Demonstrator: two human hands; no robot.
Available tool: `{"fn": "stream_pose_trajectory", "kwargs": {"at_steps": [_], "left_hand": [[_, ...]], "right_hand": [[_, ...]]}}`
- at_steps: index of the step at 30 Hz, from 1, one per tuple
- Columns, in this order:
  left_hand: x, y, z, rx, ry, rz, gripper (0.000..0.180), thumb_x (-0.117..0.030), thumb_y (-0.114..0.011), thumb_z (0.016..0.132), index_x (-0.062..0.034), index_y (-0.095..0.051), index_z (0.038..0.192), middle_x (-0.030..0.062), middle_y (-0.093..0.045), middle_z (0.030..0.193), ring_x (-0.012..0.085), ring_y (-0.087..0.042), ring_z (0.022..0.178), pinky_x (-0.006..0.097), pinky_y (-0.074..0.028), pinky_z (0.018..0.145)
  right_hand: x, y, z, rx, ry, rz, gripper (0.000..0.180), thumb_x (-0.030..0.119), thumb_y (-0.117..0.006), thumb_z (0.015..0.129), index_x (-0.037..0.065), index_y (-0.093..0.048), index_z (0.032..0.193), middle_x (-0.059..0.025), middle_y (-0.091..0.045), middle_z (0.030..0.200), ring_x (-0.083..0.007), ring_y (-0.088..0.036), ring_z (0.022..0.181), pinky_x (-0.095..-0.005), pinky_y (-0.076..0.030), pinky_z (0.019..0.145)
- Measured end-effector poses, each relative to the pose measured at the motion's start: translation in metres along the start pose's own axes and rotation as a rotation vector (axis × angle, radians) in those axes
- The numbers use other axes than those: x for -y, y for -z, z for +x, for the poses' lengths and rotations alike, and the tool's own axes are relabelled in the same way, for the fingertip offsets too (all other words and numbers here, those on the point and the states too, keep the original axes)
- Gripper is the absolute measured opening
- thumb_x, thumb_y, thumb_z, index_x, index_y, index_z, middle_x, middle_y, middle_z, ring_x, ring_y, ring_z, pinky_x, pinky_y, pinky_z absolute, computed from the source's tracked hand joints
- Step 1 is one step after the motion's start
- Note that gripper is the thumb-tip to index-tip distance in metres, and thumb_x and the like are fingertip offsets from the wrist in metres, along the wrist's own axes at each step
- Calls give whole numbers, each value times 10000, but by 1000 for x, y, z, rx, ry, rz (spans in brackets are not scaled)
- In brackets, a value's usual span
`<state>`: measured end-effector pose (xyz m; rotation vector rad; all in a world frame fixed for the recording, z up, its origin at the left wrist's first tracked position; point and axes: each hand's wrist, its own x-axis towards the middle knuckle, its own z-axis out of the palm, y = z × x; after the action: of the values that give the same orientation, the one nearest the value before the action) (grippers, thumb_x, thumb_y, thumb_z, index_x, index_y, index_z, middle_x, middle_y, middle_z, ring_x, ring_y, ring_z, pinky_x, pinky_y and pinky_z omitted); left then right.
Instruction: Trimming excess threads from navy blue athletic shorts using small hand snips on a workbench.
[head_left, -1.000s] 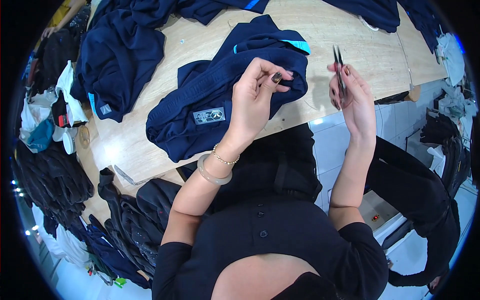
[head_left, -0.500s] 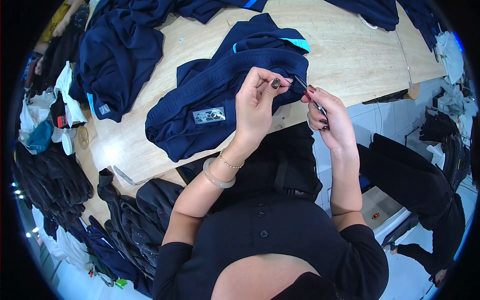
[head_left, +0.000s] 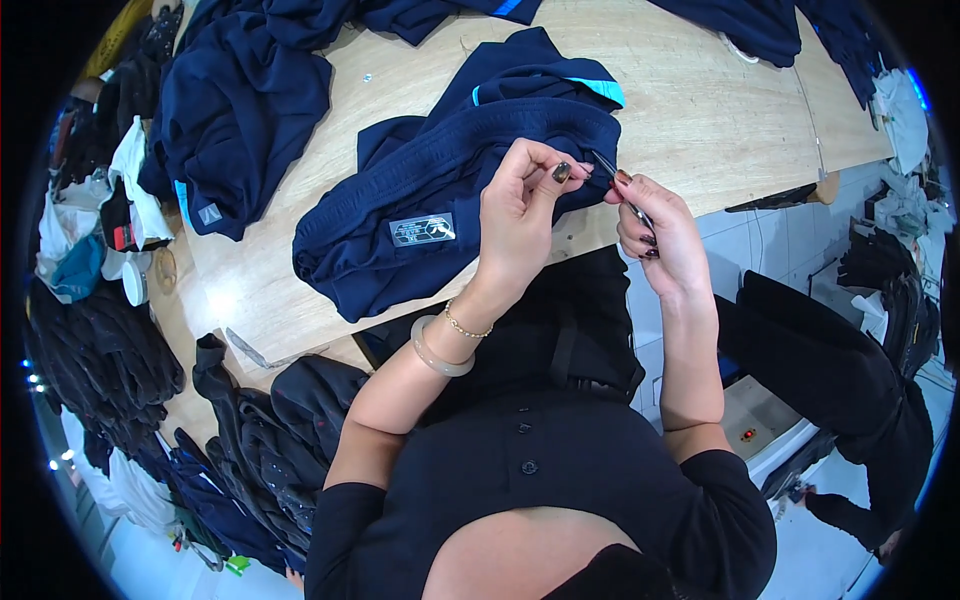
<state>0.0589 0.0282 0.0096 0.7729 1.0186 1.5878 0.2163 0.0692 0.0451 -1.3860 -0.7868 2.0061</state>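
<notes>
A navy garment (head_left: 375, 270) with an elastic waistband (head_left: 460, 138) and bright turquoise trim lies bunched on the wooden table (head_left: 690, 130) before me. A clear printed label sits inside its waist. My left hand (head_left: 520, 220) hovers over the garment's right part, thumb and index finger pinched together; what lies between them is too small to make out. My right hand (head_left: 665, 230) is closed around dark metal thread snips (head_left: 637, 212). Their tips point up and left, close to the left fingertips and against the navy fabric.
More navy garments (head_left: 245, 120) are heaped at the far left, with others (head_left: 750, 30) along the far right edge. Dark clothes (head_left: 95, 350) pile up to my left. At right, a person in black (head_left: 830, 350) is beside a white bin (head_left: 765, 425).
My left hand has shifted slightly to the right, with its fingertips still pinched beside the snips. The right hand and the garment have hardly moved.
</notes>
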Motion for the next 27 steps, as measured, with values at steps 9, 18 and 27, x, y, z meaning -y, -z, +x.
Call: {"fn": "stream_pose_trajectory", "kwargs": {"at_steps": [9,18,27], "left_hand": [[6,-3,-7,-3,-8,49,86,-35,-483,996,17,-516,935,88,-649,938,135,-645,942,273,-532,874],[-3,-6,-26,306,105,218,43,17,-515,922,5,-538,887,109,-643,811,149,-645,750,291,-518,680],[-41,4,-43,544,-138,961,60,-51,-639,809,-25,-630,862,108,-590,878,300,-596,908,385,-499,791]], "right_hand": [[0,-1,3,-9,2,-12,223,208,-615,926,11,-604,820,46,-369,515,-33,-247,412,-213,-164,408],[4,7,4,-12,13,-28,219,208,-605,930,11,-613,836,48,-375,523,-30,-259,418,-209,-177,402],[34,3,0,-35,513,-171,251,240,-473,1005,10,-575,987,-11,-509,627,-56,-444,522,-204,-335,486]]}}
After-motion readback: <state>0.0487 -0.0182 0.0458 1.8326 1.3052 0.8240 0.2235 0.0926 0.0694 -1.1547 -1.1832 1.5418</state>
